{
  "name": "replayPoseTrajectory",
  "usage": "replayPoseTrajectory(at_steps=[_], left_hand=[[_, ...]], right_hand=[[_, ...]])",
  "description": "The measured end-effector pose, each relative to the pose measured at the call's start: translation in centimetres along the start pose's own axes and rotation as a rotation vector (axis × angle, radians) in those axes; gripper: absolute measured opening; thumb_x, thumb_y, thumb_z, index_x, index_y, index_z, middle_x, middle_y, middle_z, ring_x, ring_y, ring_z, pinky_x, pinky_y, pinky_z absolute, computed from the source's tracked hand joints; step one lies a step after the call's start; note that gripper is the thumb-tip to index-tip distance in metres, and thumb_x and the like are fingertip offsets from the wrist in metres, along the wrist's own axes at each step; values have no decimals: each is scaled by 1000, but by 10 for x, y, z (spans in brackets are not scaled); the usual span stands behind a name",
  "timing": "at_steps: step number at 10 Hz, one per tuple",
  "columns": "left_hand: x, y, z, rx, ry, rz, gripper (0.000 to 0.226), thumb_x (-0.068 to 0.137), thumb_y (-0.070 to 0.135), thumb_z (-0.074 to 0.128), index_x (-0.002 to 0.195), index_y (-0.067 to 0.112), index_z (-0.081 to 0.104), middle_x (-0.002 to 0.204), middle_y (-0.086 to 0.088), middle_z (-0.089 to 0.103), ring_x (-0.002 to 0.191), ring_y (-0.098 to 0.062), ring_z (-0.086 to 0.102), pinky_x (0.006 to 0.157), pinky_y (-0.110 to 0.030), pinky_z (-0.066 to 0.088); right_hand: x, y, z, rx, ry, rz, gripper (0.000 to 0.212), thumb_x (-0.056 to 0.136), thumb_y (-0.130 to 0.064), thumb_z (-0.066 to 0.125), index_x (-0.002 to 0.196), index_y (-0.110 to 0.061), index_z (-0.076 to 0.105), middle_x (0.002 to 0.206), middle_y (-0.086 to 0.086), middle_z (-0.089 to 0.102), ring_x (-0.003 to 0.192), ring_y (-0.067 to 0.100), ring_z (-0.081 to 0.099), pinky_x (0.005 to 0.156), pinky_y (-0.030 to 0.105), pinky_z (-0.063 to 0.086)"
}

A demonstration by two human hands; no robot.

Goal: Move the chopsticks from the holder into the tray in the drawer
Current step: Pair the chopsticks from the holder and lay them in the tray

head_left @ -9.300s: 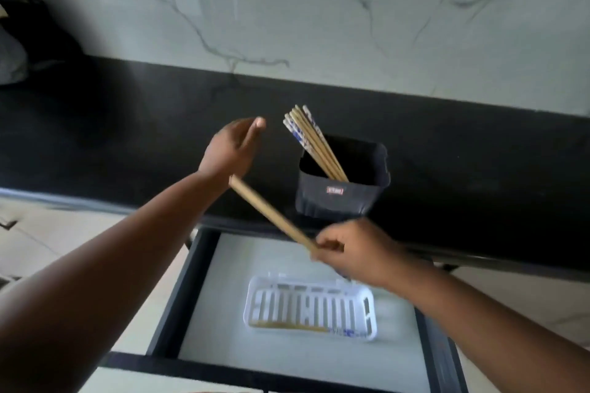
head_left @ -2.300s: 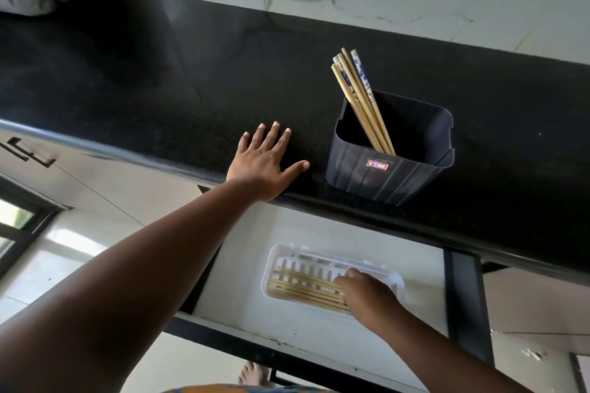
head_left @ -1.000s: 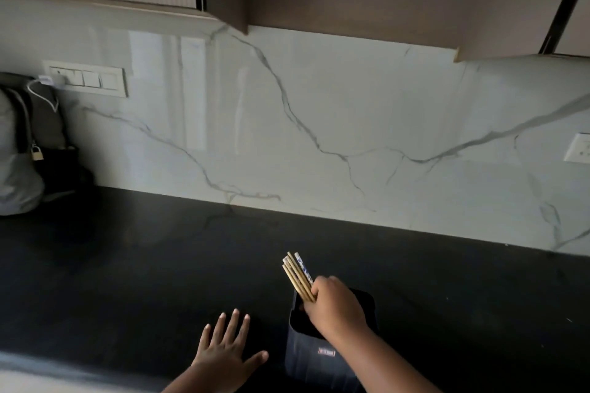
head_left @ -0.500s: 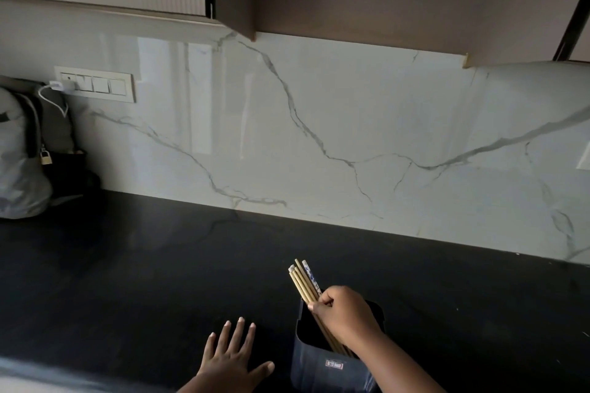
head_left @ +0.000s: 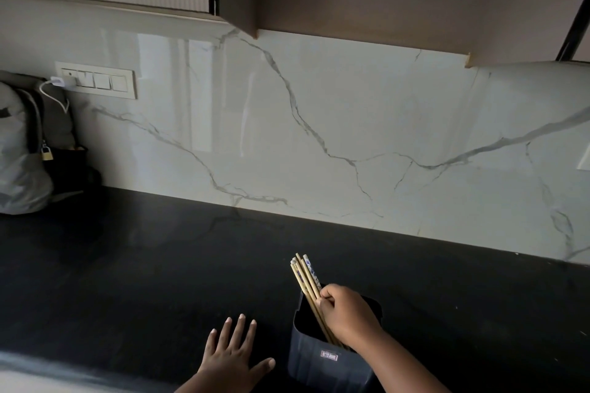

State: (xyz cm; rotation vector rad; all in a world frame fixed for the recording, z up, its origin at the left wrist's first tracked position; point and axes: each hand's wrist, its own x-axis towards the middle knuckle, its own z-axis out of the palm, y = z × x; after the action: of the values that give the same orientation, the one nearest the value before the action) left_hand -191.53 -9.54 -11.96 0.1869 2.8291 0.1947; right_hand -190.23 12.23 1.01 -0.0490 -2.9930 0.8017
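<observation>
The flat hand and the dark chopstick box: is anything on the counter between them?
No. In the head view, only bare black countertop separates the left hand from the holder.

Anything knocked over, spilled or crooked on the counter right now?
Nothing stands out. The holder stands upright on the black counter, the chopsticks lean inside it in the right hand grip, and the left hand rests flat.
</observation>
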Motion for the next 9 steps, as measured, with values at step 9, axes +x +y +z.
replayPoseTrajectory(at_steps=[9], left_hand=[[-5,-1,-3,-6,9,18,95,82,82,20,153,26,-11,162,-1,-19,147,-25,-20,116,-46,-11]], right_hand=[[13,4,-15,-3,-205,87,23,80,-32,74,66,-22,60,62,-8,60,54,3,55,48,20,38]])
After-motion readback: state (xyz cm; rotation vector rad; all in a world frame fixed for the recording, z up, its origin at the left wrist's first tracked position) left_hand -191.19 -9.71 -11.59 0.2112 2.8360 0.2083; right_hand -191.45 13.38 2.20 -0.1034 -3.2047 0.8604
